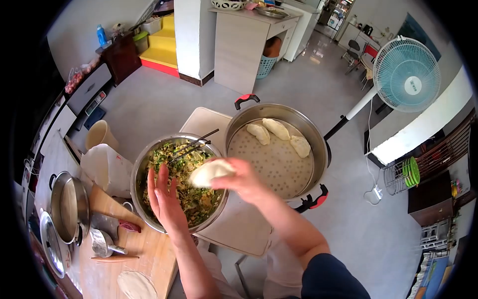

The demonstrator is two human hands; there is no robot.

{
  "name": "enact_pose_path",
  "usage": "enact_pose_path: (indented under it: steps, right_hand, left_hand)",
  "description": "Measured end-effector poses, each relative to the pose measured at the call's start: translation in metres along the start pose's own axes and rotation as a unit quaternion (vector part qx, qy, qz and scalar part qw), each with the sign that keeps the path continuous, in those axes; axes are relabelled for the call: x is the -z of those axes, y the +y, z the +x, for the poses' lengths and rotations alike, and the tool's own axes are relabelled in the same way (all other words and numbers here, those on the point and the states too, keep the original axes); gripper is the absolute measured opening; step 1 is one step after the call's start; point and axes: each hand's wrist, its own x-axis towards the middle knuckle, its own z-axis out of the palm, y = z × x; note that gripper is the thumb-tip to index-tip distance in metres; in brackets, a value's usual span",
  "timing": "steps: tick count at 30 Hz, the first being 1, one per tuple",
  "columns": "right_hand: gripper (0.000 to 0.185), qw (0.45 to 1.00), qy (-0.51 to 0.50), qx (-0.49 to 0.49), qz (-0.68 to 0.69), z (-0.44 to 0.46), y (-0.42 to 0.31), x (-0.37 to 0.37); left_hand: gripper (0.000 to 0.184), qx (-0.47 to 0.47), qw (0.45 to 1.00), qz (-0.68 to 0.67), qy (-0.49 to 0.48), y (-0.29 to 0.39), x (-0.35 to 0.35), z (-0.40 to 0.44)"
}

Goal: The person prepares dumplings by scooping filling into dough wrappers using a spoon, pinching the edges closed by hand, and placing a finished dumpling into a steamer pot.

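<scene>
Over the metal bowl of chopped filling (185, 207), my right hand (244, 180) pinches a pale folded dumpling (211, 172), which is slightly blurred. Beside it to the left, my left hand (167, 202) holds nothing, with its fingers stretched out and apart above the filling. A pair of dark chopsticks (194, 145) leans in the bowl behind my hands. To the right, a steamer pot (271, 172) with a perforated floor holds several shaped dumplings (275, 129) near its back.
A wooden board (154, 249) at lower left carries a flat dough round (137, 285), a rolling pin (115, 258) and a metal scoop (102, 244). Another pot (68, 207) and a lid (52, 244) stand farther left. A standing fan (407, 74) is at right.
</scene>
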Motion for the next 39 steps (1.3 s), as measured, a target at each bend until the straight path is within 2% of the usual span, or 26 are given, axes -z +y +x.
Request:
enact_pose_path:
  steps: [2,5,9,12,13,19,22,25,28,31,34,39]
  right_hand:
    - [0.046,0.997,0.073,0.013,-0.023,-0.006,-0.012,0.038]
    - [0.049,0.979,0.15,-0.02,-0.134,-0.02,-0.05,0.085]
    - [0.047,0.934,0.262,-0.027,-0.243,-0.029,-0.056,0.15]
    - [0.049,0.908,0.299,0.001,-0.294,-0.031,-0.042,0.181]
    - [0.051,0.893,0.282,-0.013,-0.351,-0.03,-0.032,0.194]
    - [0.059,0.753,0.194,-0.075,-0.624,-0.024,-0.016,0.207]
    - [0.069,0.615,0.157,-0.087,-0.768,-0.027,-0.031,0.175]
    - [0.062,0.607,0.148,-0.062,-0.778,-0.029,-0.016,0.195]
    - [0.046,0.748,0.125,-0.037,-0.651,-0.018,-0.024,0.227]
    - [0.04,0.719,0.157,-0.003,-0.676,-0.007,-0.033,0.228]
    - [0.042,0.67,0.149,-0.034,-0.726,-0.005,-0.038,0.21]
    - [0.041,0.64,0.167,-0.019,-0.75,-0.008,-0.031,0.206]
  left_hand:
    - [0.054,0.019,0.999,0.02,0.031,-0.002,0.006,0.001]
    - [0.05,0.037,0.997,0.026,0.058,-0.006,0.017,0.004]
    - [0.045,0.044,0.996,0.035,0.074,-0.008,0.025,0.006]
    - [0.043,0.045,0.995,0.032,0.08,-0.009,0.026,0.007]
    - [0.043,0.044,0.995,0.031,0.081,-0.009,0.026,0.007]
    - [0.041,0.039,0.995,0.043,0.087,-0.007,0.027,0.008]
    - [0.041,0.039,0.995,0.038,0.085,-0.008,0.03,0.009]
    - [0.041,0.041,0.995,0.042,0.082,-0.008,0.031,0.009]
    - [0.04,0.04,0.995,0.038,0.082,-0.007,0.031,0.008]
    - [0.04,0.043,0.995,0.044,0.082,-0.008,0.03,0.008]
    - [0.04,0.043,0.995,0.042,0.078,-0.008,0.029,0.008]
    - [0.041,0.048,0.995,0.047,0.079,-0.01,0.029,0.007]
